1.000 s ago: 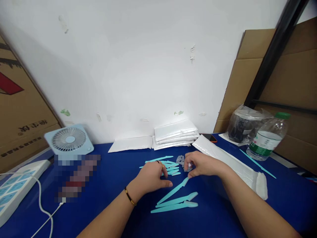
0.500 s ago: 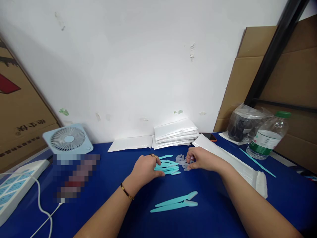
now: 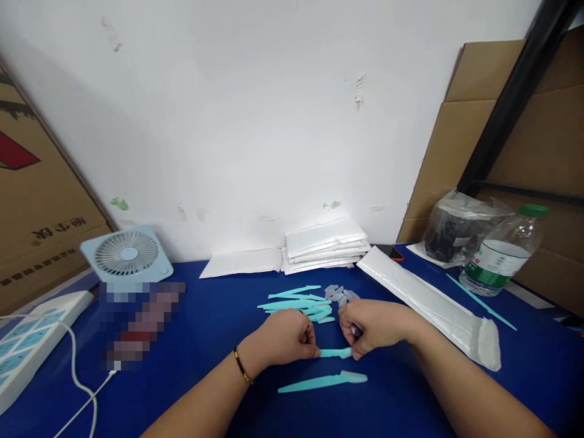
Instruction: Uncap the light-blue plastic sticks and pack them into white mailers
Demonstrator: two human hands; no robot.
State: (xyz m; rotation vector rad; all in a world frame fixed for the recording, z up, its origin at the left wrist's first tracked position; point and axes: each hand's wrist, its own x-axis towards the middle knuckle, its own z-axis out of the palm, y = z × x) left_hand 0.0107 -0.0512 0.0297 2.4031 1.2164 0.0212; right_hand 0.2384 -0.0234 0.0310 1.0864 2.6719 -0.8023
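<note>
A turquoise eyebrow razor [image 3: 331, 353] is stretched between my two hands just above or on the blue table. My left hand [image 3: 289, 334] pinches its handle between thumb and fingers. At the other end, my right hand [image 3: 376, 325] has thumb and fingers closed on the pale blade cover. In front of them lies another turquoise eyebrow razor [image 3: 319, 382] with a whitish cover on its head. Behind my left hand is a loose pile of turquoise eyebrow razors [image 3: 296, 302]. Several small translucent blade covers [image 3: 335, 294] lie behind my right hand, partly hidden by it.
White padded envelopes [image 3: 326, 243] are stacked by the wall, and a long one [image 3: 424, 304] lies right of my hand. Further right are a single razor [image 3: 481, 302] and a water bottle [image 3: 504, 255]. A fan [image 3: 128, 252] and power strip [image 3: 41, 340] stand left.
Both hands have come nearer, away from the pile and the covers. The rear of the two front razors is now held between them; the other still lies there.
</note>
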